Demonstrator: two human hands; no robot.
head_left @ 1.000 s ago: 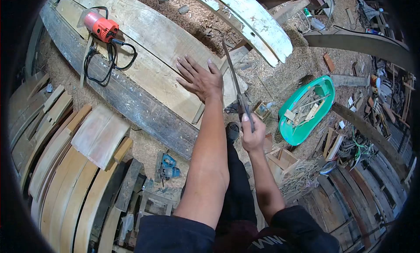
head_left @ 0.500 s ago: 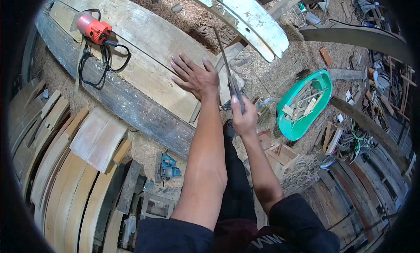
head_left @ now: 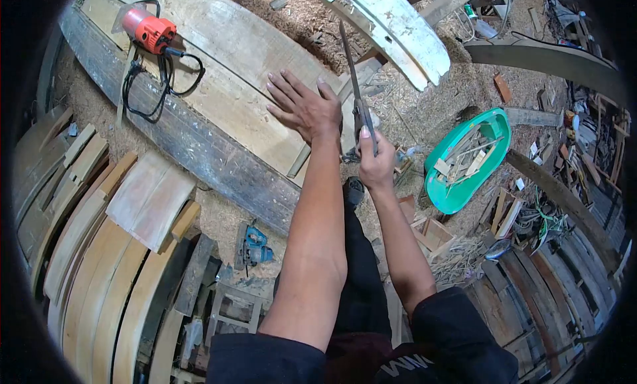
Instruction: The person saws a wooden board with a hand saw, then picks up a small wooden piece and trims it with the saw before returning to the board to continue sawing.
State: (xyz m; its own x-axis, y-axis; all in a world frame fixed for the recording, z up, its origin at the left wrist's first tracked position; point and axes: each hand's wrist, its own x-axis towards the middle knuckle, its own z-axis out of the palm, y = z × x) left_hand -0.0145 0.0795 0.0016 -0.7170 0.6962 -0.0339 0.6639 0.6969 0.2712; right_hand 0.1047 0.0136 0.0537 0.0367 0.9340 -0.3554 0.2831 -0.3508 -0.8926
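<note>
My left hand (head_left: 310, 113) lies flat with fingers spread on a pale wooden plank (head_left: 229, 122), close to its right end. My right hand (head_left: 376, 163) is closed around the handle of a handsaw (head_left: 356, 82). Seen almost edge-on, the saw's narrow blade points away from me, just right of the left hand and beside the plank's end. Whether the teeth touch wood cannot be made out.
A red power tool (head_left: 151, 32) with a black cord rests on the planks. A blue power tool (head_left: 254, 246) sits on the sawdust floor. To the right stands a green tub (head_left: 436, 191) of wood scraps. Curved boards (head_left: 126, 298) are stacked at left; a white-painted beam (head_left: 405, 35) lies ahead.
The view has shifted slightly. My right hand and the saw have moved a little forward, away from me. My left hand stays flat on the plank.
</note>
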